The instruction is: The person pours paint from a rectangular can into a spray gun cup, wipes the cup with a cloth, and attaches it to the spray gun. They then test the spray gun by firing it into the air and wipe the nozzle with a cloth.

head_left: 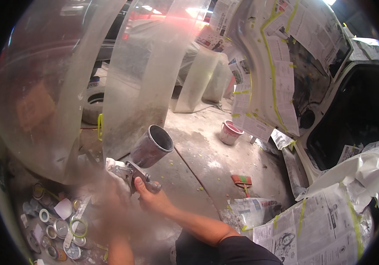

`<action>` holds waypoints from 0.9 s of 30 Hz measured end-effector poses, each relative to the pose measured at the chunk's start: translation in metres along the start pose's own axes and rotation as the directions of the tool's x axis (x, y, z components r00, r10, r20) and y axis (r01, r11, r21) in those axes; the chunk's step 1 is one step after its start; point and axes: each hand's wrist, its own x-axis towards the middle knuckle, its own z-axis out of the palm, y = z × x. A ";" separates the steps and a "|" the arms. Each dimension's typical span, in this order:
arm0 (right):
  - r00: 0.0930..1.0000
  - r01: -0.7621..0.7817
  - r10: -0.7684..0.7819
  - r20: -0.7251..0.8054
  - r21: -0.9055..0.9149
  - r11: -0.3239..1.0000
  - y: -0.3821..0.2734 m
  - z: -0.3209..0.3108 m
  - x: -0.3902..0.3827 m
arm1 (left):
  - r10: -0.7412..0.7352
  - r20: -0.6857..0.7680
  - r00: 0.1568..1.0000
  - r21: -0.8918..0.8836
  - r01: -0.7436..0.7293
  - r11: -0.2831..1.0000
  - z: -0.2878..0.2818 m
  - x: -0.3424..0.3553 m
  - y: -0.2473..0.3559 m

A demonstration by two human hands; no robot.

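A spray gun (140,171) with a dark, paint-stained open cup (147,149) on top is in my right hand (155,199). The thumb lies along the back of the gun and the cup tilts, its mouth turned toward the right. My left hand (115,192) is close to the front of the gun, beside a whitish piece (115,166) at its nozzle end. A brown blur covers most of that hand, so its fingers cannot be made out.
Cans (60,229) and tape rolls crowd the lower left. Clear plastic sheets (143,66) hang ahead. A paint-stained bucket (231,132) and a broom head (241,180) are on the concrete floor. To the right is a car body (264,62) masked with newspaper and yellow-green tape.
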 end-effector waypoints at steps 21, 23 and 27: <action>0.994 0.070 -0.069 0.085 -0.016 0.997 -0.021 0.006 -0.019 | 0.070 -0.110 0.991 0.088 -0.060 0.994 0.009 -0.001 -0.005; 0.992 0.089 -0.088 0.087 -0.002 0.996 -0.018 0.007 -0.018 | 0.055 -0.114 0.992 0.065 -0.048 0.997 0.007 -0.001 -0.006; 0.992 0.095 -0.094 0.089 -0.010 0.995 -0.021 0.008 -0.019 | 0.100 -0.110 0.989 0.139 -0.084 0.987 0.009 -0.002 -0.005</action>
